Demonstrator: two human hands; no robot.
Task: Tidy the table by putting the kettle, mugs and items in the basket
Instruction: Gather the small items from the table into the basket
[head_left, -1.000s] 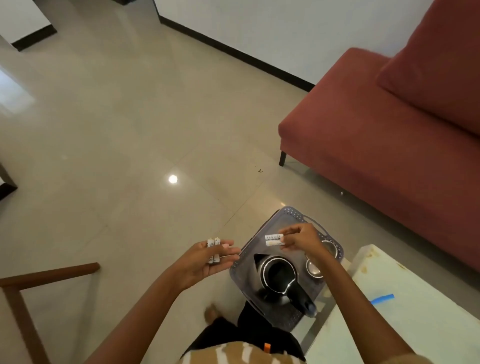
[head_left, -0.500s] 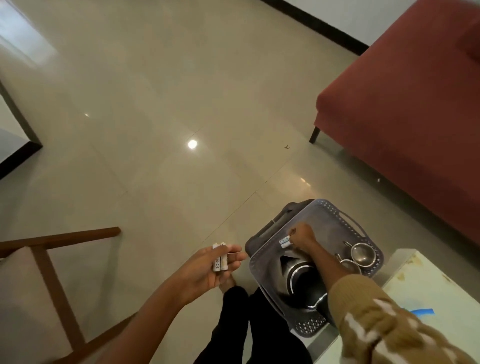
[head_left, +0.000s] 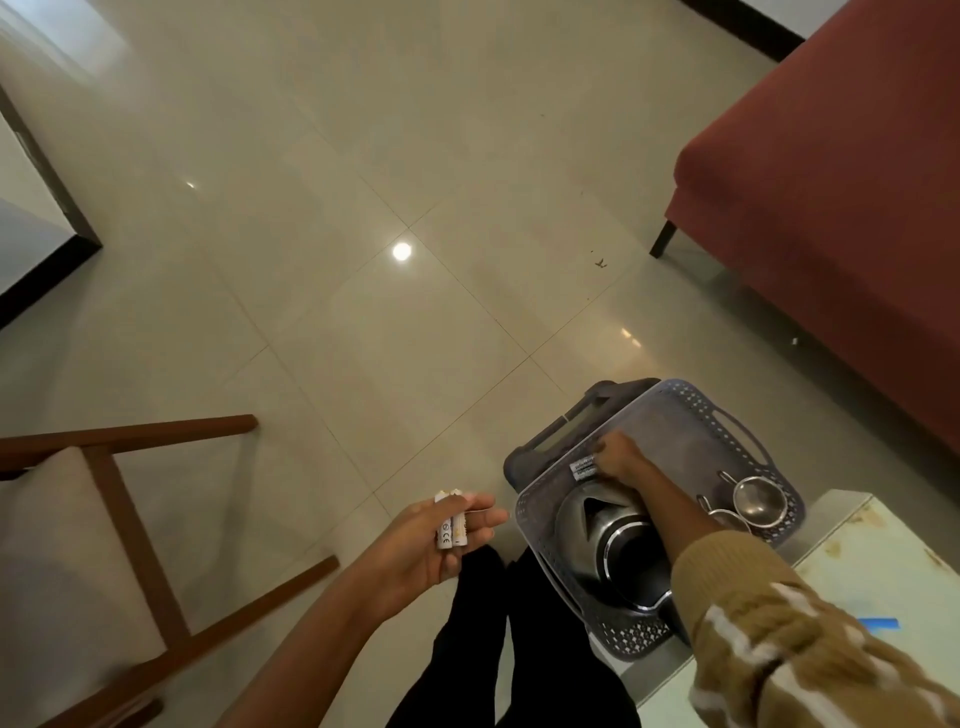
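Lowered into the grey perforated plastic basket (head_left: 696, 410), the right hand (head_left: 621, 457) pinches white batteries (head_left: 583, 467) beside the steel kettle (head_left: 602, 530); the left hand (head_left: 441, 540) loosely cups two more white cylinder batteries (head_left: 451, 525), which could roll off.

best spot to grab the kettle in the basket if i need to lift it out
Grip the kettle by its dark handle at the near end, coming straight down from above: it stands upright in the basket, spout pointing away, and the basket walls block any approach from the side.
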